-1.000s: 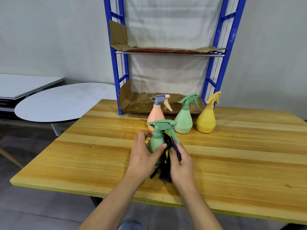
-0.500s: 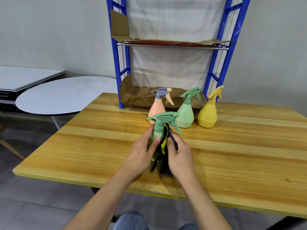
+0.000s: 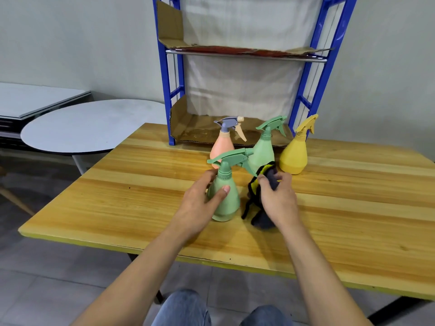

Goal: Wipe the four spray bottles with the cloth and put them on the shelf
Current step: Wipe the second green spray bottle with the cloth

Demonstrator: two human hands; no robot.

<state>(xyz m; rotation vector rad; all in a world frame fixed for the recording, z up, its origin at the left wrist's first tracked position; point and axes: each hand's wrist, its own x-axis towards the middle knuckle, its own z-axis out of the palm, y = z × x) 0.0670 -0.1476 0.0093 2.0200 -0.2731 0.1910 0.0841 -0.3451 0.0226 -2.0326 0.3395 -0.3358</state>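
Left hand (image 3: 200,203) grips the near green bottle (image 3: 224,196), right hand (image 3: 277,198) clutches the cloth (image 3: 256,191); careless lifting could topple the bottles behind.

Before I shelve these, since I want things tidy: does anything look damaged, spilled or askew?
Only the liners of the shelf stand out. The lower cardboard is blotchy and its left flap curls up. The upper cardboard is bent, with a ragged front edge. Nothing looks tipped or spilled.
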